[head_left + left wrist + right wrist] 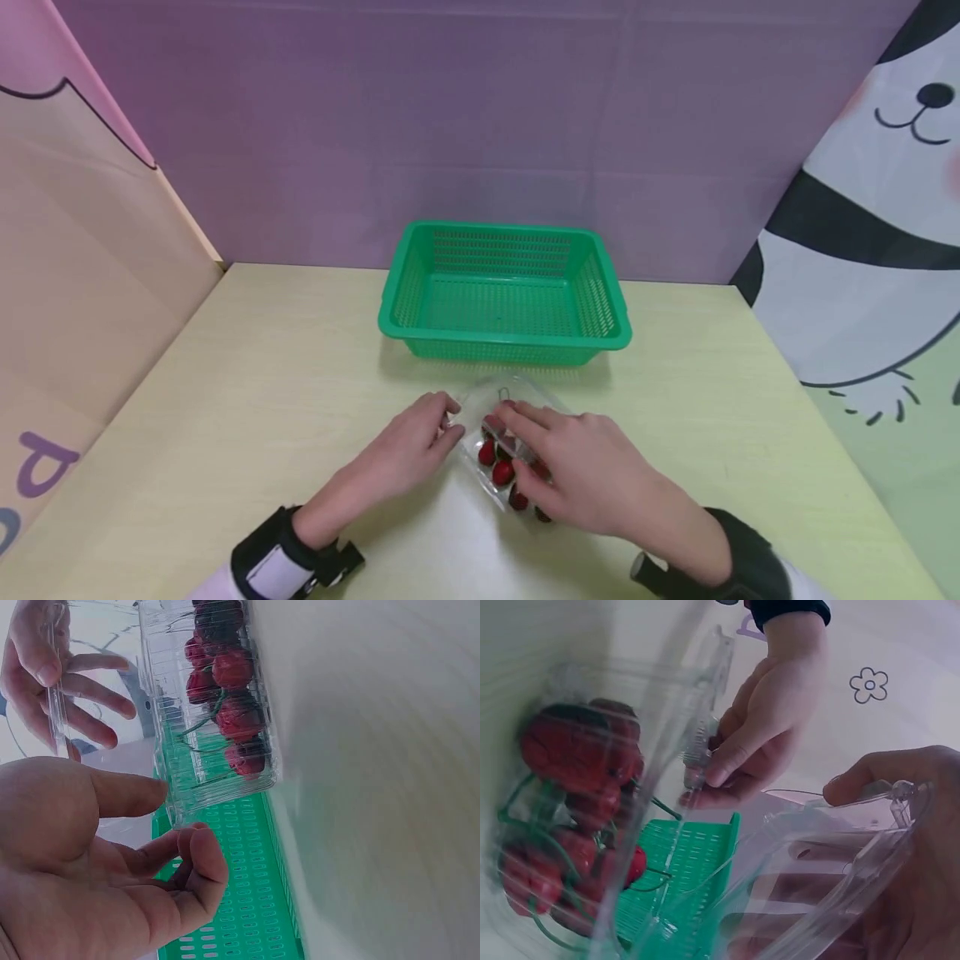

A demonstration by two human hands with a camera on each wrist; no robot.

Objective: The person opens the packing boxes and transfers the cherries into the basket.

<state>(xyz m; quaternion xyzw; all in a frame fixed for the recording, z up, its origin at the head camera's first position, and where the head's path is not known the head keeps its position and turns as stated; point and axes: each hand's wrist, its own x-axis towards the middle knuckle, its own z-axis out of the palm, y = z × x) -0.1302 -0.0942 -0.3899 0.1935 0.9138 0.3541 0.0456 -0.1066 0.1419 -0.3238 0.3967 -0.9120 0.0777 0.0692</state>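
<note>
"What's each hand holding?"
"The right hand (581, 467) grips a raised clear lid (855, 883); the left hand (405, 446) pinches the edge of its box (202, 796)."
"Inside?"
"Red cherries (238, 716) with green stems. The box sits on the table (262, 375), near a green basket (504, 340)."

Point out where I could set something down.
The table is bare left and right of the green basket, out to the side edges; the basket's floor is bare too. In front it's crowded: left hand, right hand and clear container of cherries.
</note>
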